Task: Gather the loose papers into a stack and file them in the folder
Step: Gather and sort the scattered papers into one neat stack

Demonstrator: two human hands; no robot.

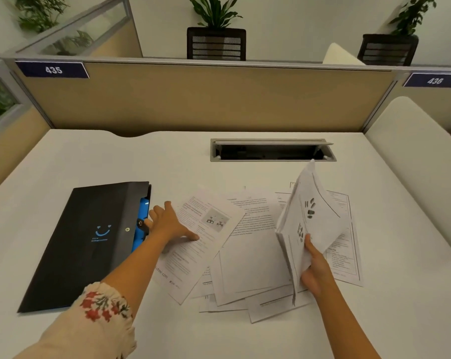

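Papers [247,244] lie spread in an overlapping scatter across the middle of the white surface [245,338], most of them printed face up and turned at different angles. My right hand [315,270] is closed around the lower edge of a gathered bundle [312,221], thumb on the front sheet and fingers behind, so the bundle stands tilted up off the surface above the right part of the scatter, its top corner pointing toward the cable hatch [272,150] set in the surface at the back. My left hand [170,224] is open and flat, fingers spread, palm pressing down on the upper left part of one angled sheet [201,244] that carries a small picture; this sheet lies on top at the left edge of the scatter. The fingertips of that hand reach just beside the folder's edge. My floral sleeve [100,314] covers the left forearm near the bottom.

The black folder [89,244] lies closed and flat on the surface to the left of the papers, slightly slanted, with a blue smiling mark on its cover and blue inner pockets showing along its right edge. A beige partition [206,99] rises behind the surface, with number plates reading 435 [53,69] and 436 [435,80].
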